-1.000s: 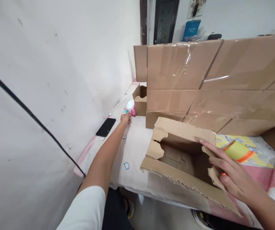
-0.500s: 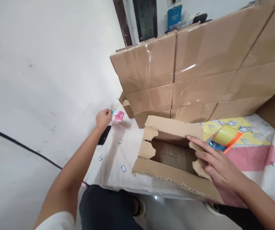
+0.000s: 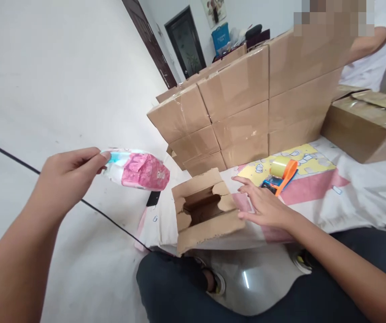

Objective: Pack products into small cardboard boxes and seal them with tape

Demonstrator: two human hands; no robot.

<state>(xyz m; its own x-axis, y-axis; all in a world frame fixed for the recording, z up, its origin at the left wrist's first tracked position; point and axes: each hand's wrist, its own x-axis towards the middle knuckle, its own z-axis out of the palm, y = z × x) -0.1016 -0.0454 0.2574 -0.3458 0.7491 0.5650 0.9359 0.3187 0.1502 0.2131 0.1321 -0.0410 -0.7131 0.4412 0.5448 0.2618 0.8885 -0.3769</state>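
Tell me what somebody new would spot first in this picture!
Probably the pink and white packet, held up in the left hand in front of the white wall. Next might be the bright orange tape dispenser on the patterned cloth, right of the open cardboard box. The big stack of brown boxes behind them stands out too.

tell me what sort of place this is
Probably a room in a home, perhaps a bedroom: patterned cloth covers the surface like a bedsheet, and a picture hangs near a dark door. The stacked cardboard boxes could also suggest a makeshift workspace.
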